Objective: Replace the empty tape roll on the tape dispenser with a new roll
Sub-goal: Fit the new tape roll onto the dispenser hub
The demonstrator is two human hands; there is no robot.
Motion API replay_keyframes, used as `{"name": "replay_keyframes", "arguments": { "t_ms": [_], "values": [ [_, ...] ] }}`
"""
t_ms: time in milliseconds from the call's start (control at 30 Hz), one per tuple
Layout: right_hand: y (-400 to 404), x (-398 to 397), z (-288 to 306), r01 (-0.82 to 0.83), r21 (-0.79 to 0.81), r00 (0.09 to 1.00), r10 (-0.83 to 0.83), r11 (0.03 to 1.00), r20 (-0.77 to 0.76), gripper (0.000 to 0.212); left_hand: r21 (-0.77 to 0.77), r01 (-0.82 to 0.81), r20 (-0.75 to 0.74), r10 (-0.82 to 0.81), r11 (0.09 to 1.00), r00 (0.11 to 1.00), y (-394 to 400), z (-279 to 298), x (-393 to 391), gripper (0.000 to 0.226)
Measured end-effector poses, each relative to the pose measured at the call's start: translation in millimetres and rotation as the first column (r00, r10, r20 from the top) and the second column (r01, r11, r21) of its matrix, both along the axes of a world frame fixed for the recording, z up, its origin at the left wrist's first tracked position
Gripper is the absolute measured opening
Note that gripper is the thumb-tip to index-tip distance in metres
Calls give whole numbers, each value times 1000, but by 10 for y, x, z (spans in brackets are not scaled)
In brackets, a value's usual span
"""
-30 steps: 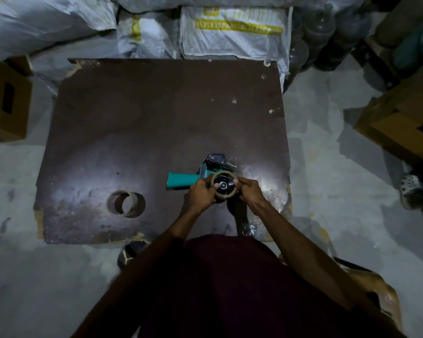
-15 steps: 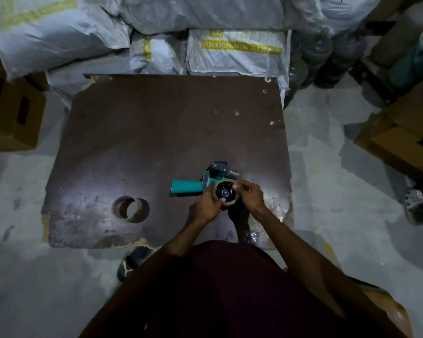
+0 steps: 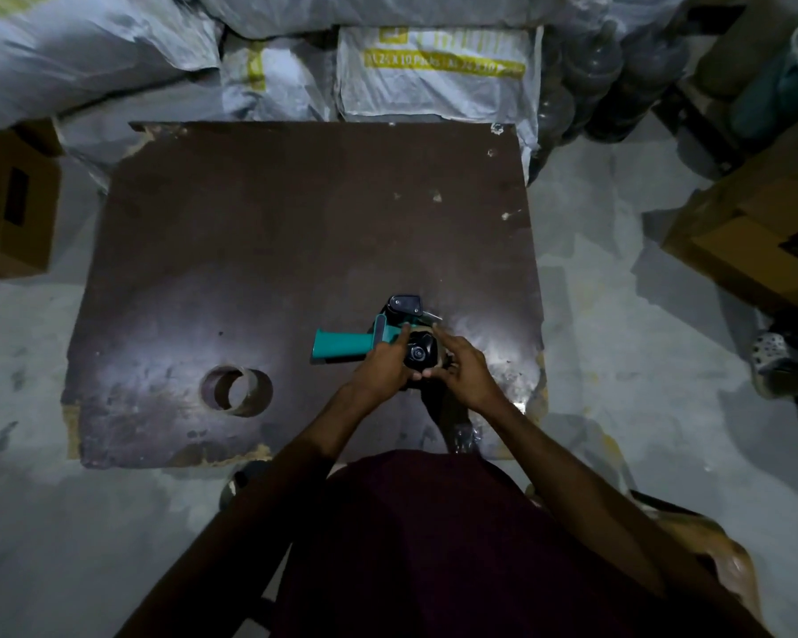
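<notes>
left hand (image 3: 384,365) grips tape dispenser (image 3: 373,339), teal handle toward 9 o'clock | right hand (image 3: 460,367) curled round hub, roll mostly hidden | tape roll (image 3: 236,390) at 8 o'clock on table (image 3: 296,232)

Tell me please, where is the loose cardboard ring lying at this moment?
In the head view the cardboard ring lies on the brown board, near its front left corner, well to the left of the tape dispenser and both hands, touching neither.
</notes>
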State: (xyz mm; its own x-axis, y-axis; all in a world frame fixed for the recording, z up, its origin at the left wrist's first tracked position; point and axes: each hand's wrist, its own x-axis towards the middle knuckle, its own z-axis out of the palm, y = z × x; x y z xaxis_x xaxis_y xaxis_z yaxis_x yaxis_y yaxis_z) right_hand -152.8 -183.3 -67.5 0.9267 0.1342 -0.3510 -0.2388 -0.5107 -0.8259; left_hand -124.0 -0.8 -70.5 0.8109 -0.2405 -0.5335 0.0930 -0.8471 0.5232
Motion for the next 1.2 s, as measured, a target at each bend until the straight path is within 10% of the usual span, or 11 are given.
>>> {"name": "replay_keyframes", "arguments": {
  "t_ms": [1200],
  "values": [
    [-47, 115, 3, -188, -302, 981, 193, 934, -14, 85, -9, -17, -14, 17, 1000, 1000, -41, -58, -20, 105]
  ]
}}
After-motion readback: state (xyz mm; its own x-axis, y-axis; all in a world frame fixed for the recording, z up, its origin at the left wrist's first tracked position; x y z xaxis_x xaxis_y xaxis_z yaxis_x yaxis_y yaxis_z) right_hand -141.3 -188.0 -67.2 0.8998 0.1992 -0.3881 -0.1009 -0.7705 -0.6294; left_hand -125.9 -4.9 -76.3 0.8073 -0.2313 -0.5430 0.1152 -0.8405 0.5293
